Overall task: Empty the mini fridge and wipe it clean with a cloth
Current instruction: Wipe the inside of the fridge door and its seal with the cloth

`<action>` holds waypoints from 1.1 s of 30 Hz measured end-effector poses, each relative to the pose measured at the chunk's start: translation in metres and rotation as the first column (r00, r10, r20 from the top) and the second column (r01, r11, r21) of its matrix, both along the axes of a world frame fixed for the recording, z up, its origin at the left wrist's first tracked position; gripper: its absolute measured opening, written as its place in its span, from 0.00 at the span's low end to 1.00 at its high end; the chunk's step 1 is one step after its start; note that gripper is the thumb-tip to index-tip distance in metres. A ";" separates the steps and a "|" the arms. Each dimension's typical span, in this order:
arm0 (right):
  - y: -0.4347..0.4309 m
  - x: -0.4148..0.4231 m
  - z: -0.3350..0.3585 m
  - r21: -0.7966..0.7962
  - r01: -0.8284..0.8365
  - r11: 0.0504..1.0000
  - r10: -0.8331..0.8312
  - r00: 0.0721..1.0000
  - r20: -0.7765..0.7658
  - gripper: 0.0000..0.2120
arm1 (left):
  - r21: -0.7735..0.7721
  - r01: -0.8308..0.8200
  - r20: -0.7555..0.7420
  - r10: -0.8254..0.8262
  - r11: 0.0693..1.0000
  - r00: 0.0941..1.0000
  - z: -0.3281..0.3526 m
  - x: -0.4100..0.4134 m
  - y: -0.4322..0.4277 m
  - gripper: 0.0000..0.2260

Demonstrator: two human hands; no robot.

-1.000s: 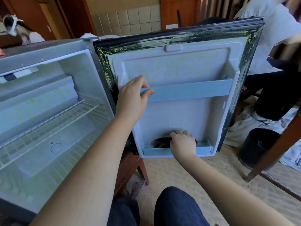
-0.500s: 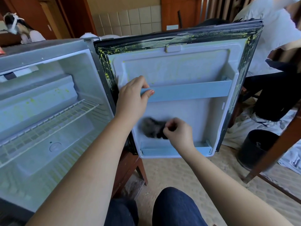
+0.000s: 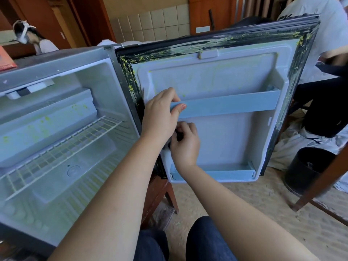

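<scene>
The right hand (image 3: 185,146) clenches the cloth (image 3: 178,136) in its grip, just below the left hand (image 3: 161,114) grasping the rail (image 3: 226,106).

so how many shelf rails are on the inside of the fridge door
2. The upper rail crosses the middle of the door, and the left hand grips its left end. The lower rail runs along the door's bottom edge. None looks hidden.

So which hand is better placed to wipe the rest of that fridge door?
Probably the right hand: it pinches the dark cloth against the door panel, just below the shelf rail. The left hand grips that rail, seemingly steadying the door.
</scene>
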State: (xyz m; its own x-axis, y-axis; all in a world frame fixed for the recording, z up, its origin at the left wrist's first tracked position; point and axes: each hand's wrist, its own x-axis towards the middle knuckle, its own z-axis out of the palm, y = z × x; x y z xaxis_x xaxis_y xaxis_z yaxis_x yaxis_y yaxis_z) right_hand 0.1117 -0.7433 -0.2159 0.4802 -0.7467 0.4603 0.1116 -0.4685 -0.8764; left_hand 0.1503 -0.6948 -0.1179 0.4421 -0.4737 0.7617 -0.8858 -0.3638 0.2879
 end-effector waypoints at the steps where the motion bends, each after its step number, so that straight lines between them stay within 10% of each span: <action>1: -0.003 0.000 -0.003 -0.019 -0.012 1.000 0.011 1.000 -0.020 0.07 | -0.002 0.003 0.005 -0.003 1.000 1.000 0.000 0.000 0.000 0.08; 8: -0.010 -0.013 0.008 0.259 -0.249 0.933 0.271 0.961 -0.051 0.12 | -0.027 0.006 0.043 -0.005 1.000 0.999 -0.003 0.002 -0.005 0.08; 21: 0.002 -0.005 -0.057 -0.084 -0.213 0.974 0.189 0.955 -0.230 0.09 | -0.029 0.020 0.036 -0.019 0.999 0.999 -0.003 0.003 -0.003 0.08; 27: -0.011 -0.009 -0.083 -0.235 -0.378 0.895 0.097 0.681 -0.726 0.13 | -0.023 0.011 0.034 -0.010 1.000 0.999 -0.003 0.002 -0.003 0.08; 33: -0.019 -0.016 -0.069 -0.274 -0.477 0.835 0.043 0.554 -0.832 0.12 | -0.015 -0.005 0.011 0.005 1.000 1.000 -0.001 0.000 -0.001 0.08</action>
State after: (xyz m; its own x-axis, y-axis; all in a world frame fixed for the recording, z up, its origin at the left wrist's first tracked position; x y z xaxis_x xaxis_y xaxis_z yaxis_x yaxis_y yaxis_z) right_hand 0.0959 -0.7618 -0.2844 0.9362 -0.3504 0.0276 -0.3130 -0.8670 -0.3877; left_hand 0.1503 -0.6960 -0.1192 0.4361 -0.4603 0.7732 -0.8871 -0.3642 0.2835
